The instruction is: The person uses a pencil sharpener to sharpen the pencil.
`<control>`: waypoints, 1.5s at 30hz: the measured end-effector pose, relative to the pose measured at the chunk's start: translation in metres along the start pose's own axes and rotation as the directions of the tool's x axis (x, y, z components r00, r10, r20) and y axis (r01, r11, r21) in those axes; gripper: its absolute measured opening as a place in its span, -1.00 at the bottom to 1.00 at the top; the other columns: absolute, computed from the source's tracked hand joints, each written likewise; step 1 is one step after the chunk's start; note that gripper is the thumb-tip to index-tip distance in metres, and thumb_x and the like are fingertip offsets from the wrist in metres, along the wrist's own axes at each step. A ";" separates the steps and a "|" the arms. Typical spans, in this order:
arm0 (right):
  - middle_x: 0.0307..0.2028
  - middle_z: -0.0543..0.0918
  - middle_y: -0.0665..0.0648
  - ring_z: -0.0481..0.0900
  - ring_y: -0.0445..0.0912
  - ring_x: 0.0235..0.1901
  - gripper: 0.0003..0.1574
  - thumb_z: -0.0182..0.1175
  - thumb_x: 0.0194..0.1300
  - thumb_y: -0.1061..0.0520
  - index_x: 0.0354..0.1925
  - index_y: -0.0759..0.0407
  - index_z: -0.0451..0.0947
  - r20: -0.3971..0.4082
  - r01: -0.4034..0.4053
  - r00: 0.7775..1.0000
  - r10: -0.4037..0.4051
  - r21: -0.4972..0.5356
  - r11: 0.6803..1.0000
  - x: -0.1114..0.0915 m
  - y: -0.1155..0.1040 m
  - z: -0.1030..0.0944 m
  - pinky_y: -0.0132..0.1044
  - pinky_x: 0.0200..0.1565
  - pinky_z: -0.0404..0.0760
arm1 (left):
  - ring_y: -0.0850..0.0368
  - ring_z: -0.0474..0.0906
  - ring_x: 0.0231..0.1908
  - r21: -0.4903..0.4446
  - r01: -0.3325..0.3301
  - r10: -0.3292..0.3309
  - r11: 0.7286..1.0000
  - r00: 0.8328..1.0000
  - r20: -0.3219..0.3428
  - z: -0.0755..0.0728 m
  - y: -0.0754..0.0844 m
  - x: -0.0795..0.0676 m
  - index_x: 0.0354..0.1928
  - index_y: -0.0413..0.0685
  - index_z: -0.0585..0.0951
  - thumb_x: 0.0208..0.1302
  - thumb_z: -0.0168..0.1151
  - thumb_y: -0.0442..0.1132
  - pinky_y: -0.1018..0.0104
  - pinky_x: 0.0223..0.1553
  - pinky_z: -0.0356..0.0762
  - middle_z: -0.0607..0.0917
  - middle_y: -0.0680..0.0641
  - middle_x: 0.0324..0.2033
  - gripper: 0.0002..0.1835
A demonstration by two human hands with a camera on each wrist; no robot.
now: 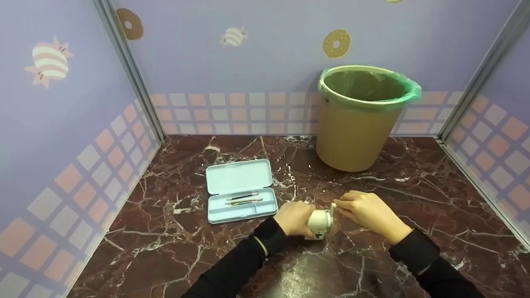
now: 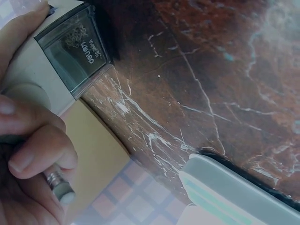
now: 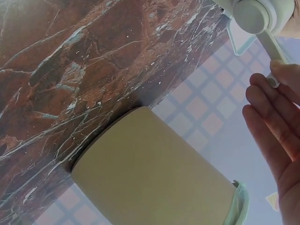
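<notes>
A white crank pencil sharpener (image 1: 319, 223) lies near the middle of the table, gripped by my left hand (image 1: 295, 217). Its clear drawer (image 2: 75, 47) shows shavings inside. Under the curled fingers of that same hand, the eraser end of a pencil (image 2: 61, 186) pokes out in the left wrist view; its other end is hidden. My right hand (image 1: 368, 211) pinches the knob of the crank handle (image 3: 270, 47) between thumb and fingertips, on the sharpener's right side. Left of the sharpener is a light blue pencil case (image 1: 239, 178), its lid up, with pencils (image 1: 244, 202) in it.
A tan trash bin (image 1: 352, 136) with a green liner (image 1: 410, 93) stands at the back right of the dark red marble table (image 1: 165, 248). Pale specks dot the tabletop between bin and pencil case. Patterned walls (image 1: 248, 74) enclose the back and both sides.
</notes>
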State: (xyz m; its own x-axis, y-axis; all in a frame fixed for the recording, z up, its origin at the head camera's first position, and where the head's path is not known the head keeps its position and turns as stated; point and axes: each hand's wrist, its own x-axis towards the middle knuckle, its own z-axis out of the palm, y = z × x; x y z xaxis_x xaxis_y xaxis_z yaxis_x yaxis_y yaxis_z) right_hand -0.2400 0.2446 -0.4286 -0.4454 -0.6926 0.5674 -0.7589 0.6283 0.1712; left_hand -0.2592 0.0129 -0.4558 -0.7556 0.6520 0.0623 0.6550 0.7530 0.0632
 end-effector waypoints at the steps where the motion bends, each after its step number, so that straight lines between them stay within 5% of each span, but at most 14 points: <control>1: -0.45 0.68 0.00 0.62 -0.15 -0.49 -0.80 0.50 0.06 0.18 -0.27 0.14 0.78 0.003 -0.001 1.000 0.001 -0.006 1.000 0.001 0.000 0.001 -0.26 -0.45 0.63 | 0.14 0.72 -0.34 -0.001 0.001 -0.001 1.000 1.000 -0.003 0.000 0.000 0.000 -0.19 0.02 0.65 -0.17 0.66 0.12 0.28 -0.33 0.69 0.80 0.06 -0.30 -0.45; 26: -0.50 0.65 0.04 0.59 -0.06 -0.55 -0.89 0.44 0.14 0.23 -0.42 0.10 0.67 0.131 -0.090 0.987 0.095 -0.042 0.995 0.007 0.005 0.025 -0.15 -0.53 0.57 | 0.14 0.73 -0.35 0.006 -0.002 0.002 1.000 0.999 -0.032 0.002 -0.001 -0.001 -0.21 0.05 0.63 -0.18 0.66 0.14 0.30 -0.34 0.67 0.79 0.08 -0.32 -0.45; 33: -0.50 0.71 0.08 0.63 -0.04 -0.56 -0.88 0.45 0.05 0.28 -0.44 0.09 0.70 0.285 -0.112 0.953 0.099 0.028 0.993 -0.005 0.003 0.045 -0.14 -0.49 0.63 | 0.16 0.71 -0.38 0.002 0.002 -0.002 1.000 0.999 -0.036 0.004 0.002 -0.003 -0.22 0.05 0.63 -0.16 0.65 0.15 0.31 -0.36 0.66 0.79 0.09 -0.33 -0.47; 45: -0.57 0.61 0.01 0.57 -0.06 -0.59 -0.76 0.45 0.09 0.25 -0.59 0.10 0.59 0.274 -0.131 0.956 0.105 0.079 0.988 -0.017 -0.006 0.048 -0.15 -0.51 0.58 | 0.14 0.71 -0.39 -0.026 0.023 -0.025 0.999 0.998 -0.063 0.004 0.002 -0.004 -0.24 0.06 0.63 -0.18 0.66 0.13 0.30 -0.42 0.62 0.79 0.08 -0.36 -0.48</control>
State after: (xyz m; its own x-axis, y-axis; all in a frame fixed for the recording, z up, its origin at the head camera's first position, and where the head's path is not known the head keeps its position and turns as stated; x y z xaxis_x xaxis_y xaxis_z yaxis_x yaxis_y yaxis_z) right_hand -0.2505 0.2352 -0.4779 -0.6354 -0.6935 0.3396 -0.7293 0.6835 0.0309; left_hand -0.2551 0.0118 -0.4604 -0.7696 0.6264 0.1235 0.6374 0.7652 0.0909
